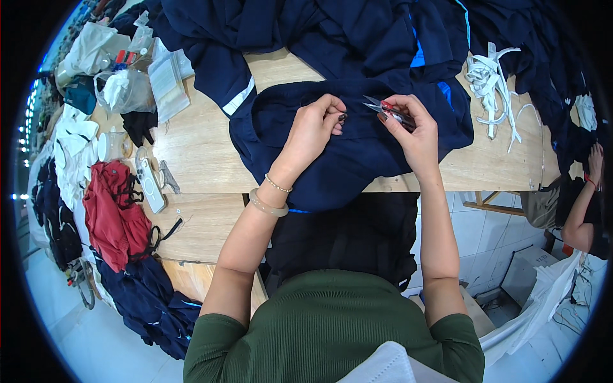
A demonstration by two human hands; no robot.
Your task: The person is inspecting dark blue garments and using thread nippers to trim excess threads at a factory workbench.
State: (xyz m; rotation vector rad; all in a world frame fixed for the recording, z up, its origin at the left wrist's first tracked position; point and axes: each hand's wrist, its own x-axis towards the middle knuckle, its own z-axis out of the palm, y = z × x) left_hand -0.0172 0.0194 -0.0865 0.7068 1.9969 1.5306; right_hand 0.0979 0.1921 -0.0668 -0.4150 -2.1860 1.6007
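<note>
A navy blue garment (pixel 348 153) with light blue trim lies in front of me, its wide waist-like opening turned toward me. Above that opening, my left hand (pixel 317 121) is closed in a pinch; what its fingertips hold, if anything, is too small to make out. Thread snips (pixel 375 105) with pointed metal blades and a bit of red rest in the grip of my right hand (pixel 412 124). Their tips point left toward my left hand, a short gap away. Both hands are over the cloth.
More navy garments (pixel 332 32) are heaped at the back. White cords (pixel 488 83) lie at right, near another person's arm (pixel 587 204). Leftward are plastic bags (pixel 124 89), a clear jar (pixel 115 146), a white phone (pixel 151 185) and a red cloth item (pixel 115 214) on the wooden table (pixel 198 153).
</note>
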